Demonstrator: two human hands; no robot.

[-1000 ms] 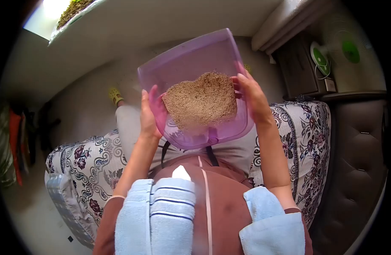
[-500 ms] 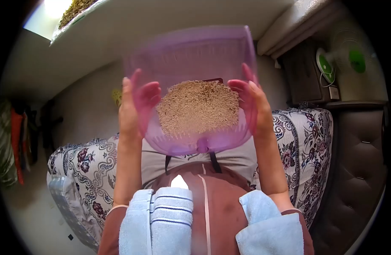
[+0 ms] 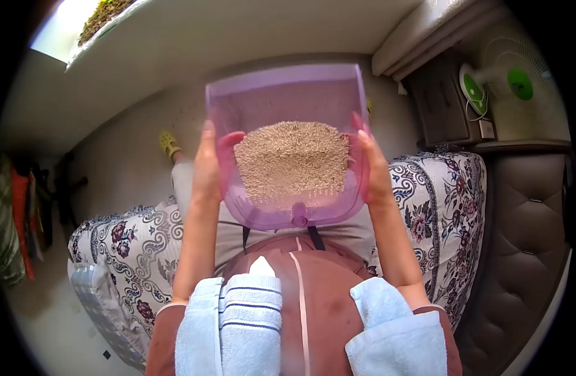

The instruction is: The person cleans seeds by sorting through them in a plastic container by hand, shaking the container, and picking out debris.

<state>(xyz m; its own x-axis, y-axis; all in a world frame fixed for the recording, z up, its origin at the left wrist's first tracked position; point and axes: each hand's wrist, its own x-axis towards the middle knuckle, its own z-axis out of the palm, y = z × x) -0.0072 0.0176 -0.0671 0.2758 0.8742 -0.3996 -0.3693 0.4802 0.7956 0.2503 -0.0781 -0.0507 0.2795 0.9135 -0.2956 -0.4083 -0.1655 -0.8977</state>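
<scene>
In front of my body I hold a translucent purple plastic scoop-shaped tray (image 3: 281, 81), a short spout at the side nearest me. A heap of small beige grains (image 3: 293, 156) lies spread over its floor. My left hand (image 3: 212, 160) grips the left wall, with the fingers showing pink through the plastic underneath. On the right wall my right hand (image 3: 370, 163) is closed the same way, thumb outside and fingers beneath. A light blue towel (image 3: 253, 313) hangs over my left shoulder side, and another blue towel (image 3: 397, 326) over the right.
I sit on a bed with a floral cover (image 3: 128, 244); a brown padded headboard (image 3: 519, 244) stands at right. Beyond are a dark bedside cabinet (image 3: 438, 94) and a fan (image 3: 519, 81). Clothes (image 3: 21, 213) hang at left. A yellow clog (image 3: 169, 144) is on my foot.
The tray has come down slightly and looks smaller, its far edge lower in view. The grains have shifted within it and look more evenly spread. Both hands still grip it.
</scene>
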